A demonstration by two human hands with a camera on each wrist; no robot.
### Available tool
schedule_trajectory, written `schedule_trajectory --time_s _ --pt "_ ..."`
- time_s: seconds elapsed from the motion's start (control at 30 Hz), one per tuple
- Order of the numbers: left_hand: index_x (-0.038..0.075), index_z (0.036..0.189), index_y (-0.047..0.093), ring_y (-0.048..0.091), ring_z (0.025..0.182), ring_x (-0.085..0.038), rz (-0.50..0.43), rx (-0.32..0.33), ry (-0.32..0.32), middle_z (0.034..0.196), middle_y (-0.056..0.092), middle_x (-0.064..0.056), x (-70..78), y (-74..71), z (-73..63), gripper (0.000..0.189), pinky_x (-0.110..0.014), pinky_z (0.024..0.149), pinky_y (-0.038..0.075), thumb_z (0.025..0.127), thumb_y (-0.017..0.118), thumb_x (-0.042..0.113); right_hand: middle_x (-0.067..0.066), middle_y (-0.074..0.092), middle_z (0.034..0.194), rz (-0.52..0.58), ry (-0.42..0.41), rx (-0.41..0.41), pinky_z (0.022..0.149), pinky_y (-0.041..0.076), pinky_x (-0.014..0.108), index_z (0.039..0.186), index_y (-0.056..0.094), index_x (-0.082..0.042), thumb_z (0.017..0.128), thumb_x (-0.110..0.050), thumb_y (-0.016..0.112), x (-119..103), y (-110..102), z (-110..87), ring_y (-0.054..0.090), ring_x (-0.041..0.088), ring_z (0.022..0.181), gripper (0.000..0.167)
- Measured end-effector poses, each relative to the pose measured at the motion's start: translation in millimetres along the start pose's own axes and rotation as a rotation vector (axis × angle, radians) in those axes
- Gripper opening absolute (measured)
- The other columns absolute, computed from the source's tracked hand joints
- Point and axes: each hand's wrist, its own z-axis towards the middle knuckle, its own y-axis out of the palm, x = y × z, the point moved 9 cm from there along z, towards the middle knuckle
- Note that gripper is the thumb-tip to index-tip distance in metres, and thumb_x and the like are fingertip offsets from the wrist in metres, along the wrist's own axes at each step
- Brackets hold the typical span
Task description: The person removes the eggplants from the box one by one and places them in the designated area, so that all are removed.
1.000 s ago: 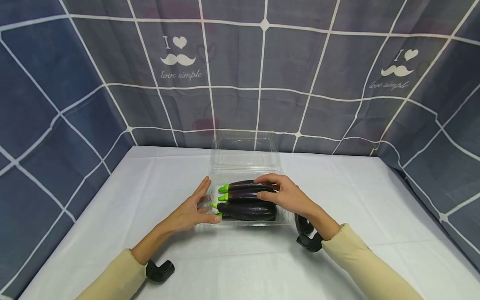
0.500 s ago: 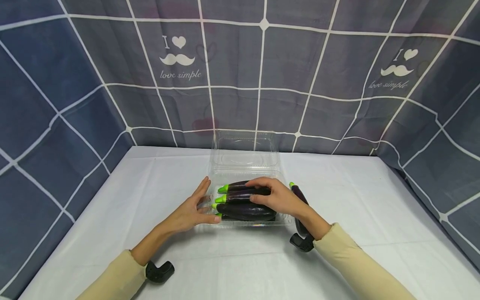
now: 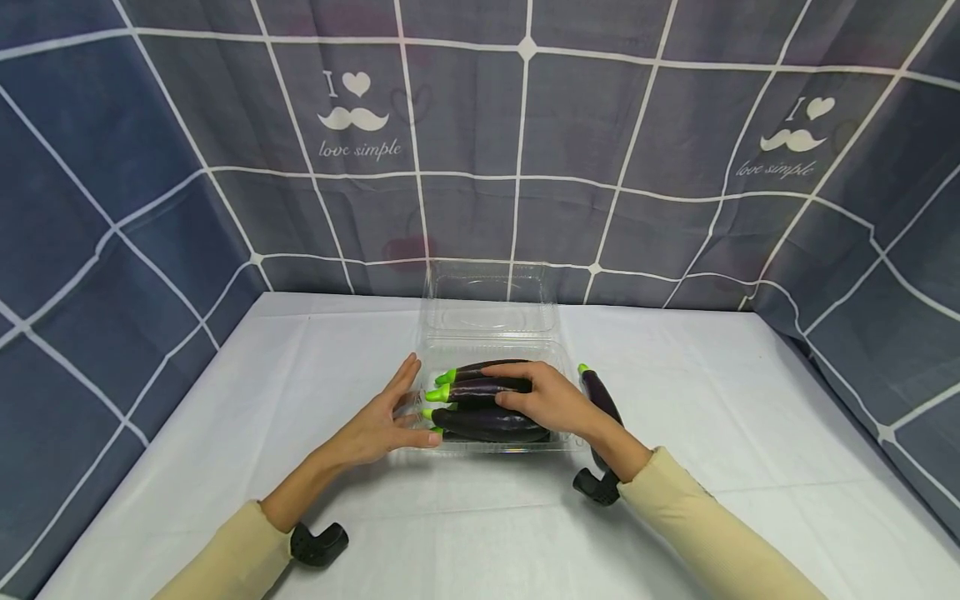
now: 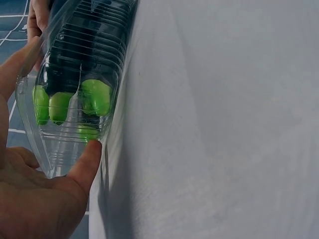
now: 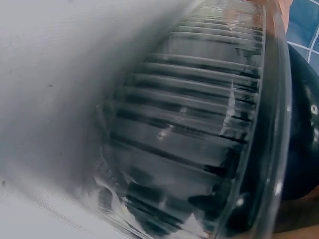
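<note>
Several dark purple eggplants with green stem ends lie side by side in a clear plastic clamshell container point(image 3: 562, 367). My right hand point(image 3: 555, 398) grips one middle eggplant point(image 3: 480, 389) from above, thumb on its near side and fingers over its far side. In front of it lies a fatter eggplant point(image 3: 491, 423); behind is another eggplant point(image 3: 468, 372), partly covered by the fingers. My left hand point(image 3: 386, 425) spreads its straight fingers around the container's left end. In the left wrist view, its thumb point(image 4: 87, 164) touches the clear wall beside the green stems point(image 4: 96, 97).
One loose eggplant point(image 3: 600, 396) lies on the white tablecloth point(image 3: 697, 392) right of the container, partly behind the right forearm. The container's raised lid point(image 3: 491, 312) leans back near the grey checked curtain point(image 3: 480, 217). Black wrist mounts point(image 3: 320, 544) hang below both wrists.
My right hand has moved left and slightly nearer, shifting the gripped eggplant left with it. More of the loose eggplant now shows. The left hand has stayed put.
</note>
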Motion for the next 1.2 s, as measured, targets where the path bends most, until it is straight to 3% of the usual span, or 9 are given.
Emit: schedule_trajectory --time_s 0.07,0.2,0.33,0.47,0.57,0.67,0.9,1.03,1.2 --pt "0.014 0.159 0.000 0.015 0.146 -0.038 -0.002 0.001 0.002 0.164 -0.014 -0.001 0.3 0.1 -0.1 0.115 -0.047 0.111 0.034 0.081 0.084 0.021 0.010 0.058 0.136 -0.013 0.012 -0.008 0.089 0.046 0.039 0.137 0.060 -0.009 0.097 -0.014 0.062 -0.4 0.4 0.2 0.055 0.018 0.104 0.040" --pt "0.013 0.159 0.000 0.015 0.146 -0.038 -0.006 0.007 0.003 0.164 -0.014 0.001 -0.1 0.1 0.2 0.115 -0.047 0.110 0.035 0.081 0.084 0.022 0.012 0.057 0.137 -0.016 0.034 -0.018 0.080 0.044 0.036 0.135 0.062 -0.008 0.097 -0.013 0.061 0.1 0.9 0.2 0.046 0.012 0.062 0.038" --pt "0.012 0.159 0.001 0.016 0.146 -0.038 -0.006 0.007 0.006 0.164 -0.014 0.001 -0.5 0.3 0.6 0.115 -0.047 0.110 0.035 0.081 0.084 0.022 0.013 0.056 0.138 -0.008 0.044 -0.024 0.078 0.043 0.036 0.134 0.062 -0.007 0.097 -0.011 0.061 0.8 1.2 -0.3 0.030 0.008 0.049 0.038" --pt "0.014 0.159 0.000 0.015 0.146 -0.038 -0.007 0.003 0.009 0.164 -0.014 0.001 0.2 0.5 0.6 0.114 -0.047 0.111 0.034 0.081 0.084 0.021 0.013 0.056 0.138 0.000 0.038 -0.019 0.079 0.043 0.037 0.134 0.062 -0.007 0.097 -0.012 0.061 0.8 0.7 -0.8 0.037 0.010 0.053 0.037" --pt "0.015 0.159 0.001 0.015 0.146 -0.037 -0.005 0.004 0.005 0.164 -0.013 0.002 0.7 0.2 0.4 0.114 -0.048 0.111 0.033 0.081 0.084 0.021 0.012 0.058 0.136 -0.002 0.032 -0.008 0.080 0.043 0.037 0.133 0.063 -0.007 0.097 -0.012 0.062 0.8 -0.3 -1.2 0.050 0.014 0.071 0.037" --pt "0.014 0.159 0.001 0.015 0.146 -0.038 0.000 0.003 0.007 0.164 -0.013 0.001 0.4 -0.5 0.6 0.114 -0.049 0.111 0.033 0.081 0.084 0.020 0.010 0.059 0.135 -0.003 0.030 0.005 0.083 0.043 0.037 0.133 0.064 -0.008 0.096 -0.013 0.063 1.3 -1.3 -0.5 0.054 0.018 0.092 0.037" --pt "0.011 0.159 0.001 0.015 0.146 -0.039 0.001 0.001 0.013 0.164 -0.014 0.000 -1.4 -0.8 1.5 0.112 -0.050 0.111 0.033 0.082 0.083 0.020 0.009 0.063 0.128 0.005 0.029 0.025 0.089 0.047 0.039 0.128 0.067 -0.009 0.093 -0.012 0.068 -0.4 -7.1 0.0 0.059 0.019 0.100 0.035" --pt "0.012 0.159 0.002 0.016 0.146 -0.038 0.009 0.008 0.003 0.164 -0.013 0.000 -1.6 -1.4 1.1 0.114 -0.049 0.111 0.034 0.081 0.084 0.021 0.008 0.065 0.125 0.016 0.028 0.038 0.095 0.048 0.043 0.126 0.069 -0.009 0.091 -0.012 0.071 0.0 -11.9 0.6 0.059 0.022 0.114 0.035" --pt "0.013 0.159 0.002 0.017 0.146 -0.039 0.014 0.005 0.015 0.164 -0.013 -0.001 -2.0 -1.1 1.6 0.112 -0.050 0.111 0.033 0.082 0.083 0.020 0.007 0.066 0.123 0.081 0.028 0.055 0.093 0.048 0.042 0.124 0.070 -0.008 0.090 -0.016 0.073 5.3 -20.8 -0.3 0.058 0.023 0.112 0.036"
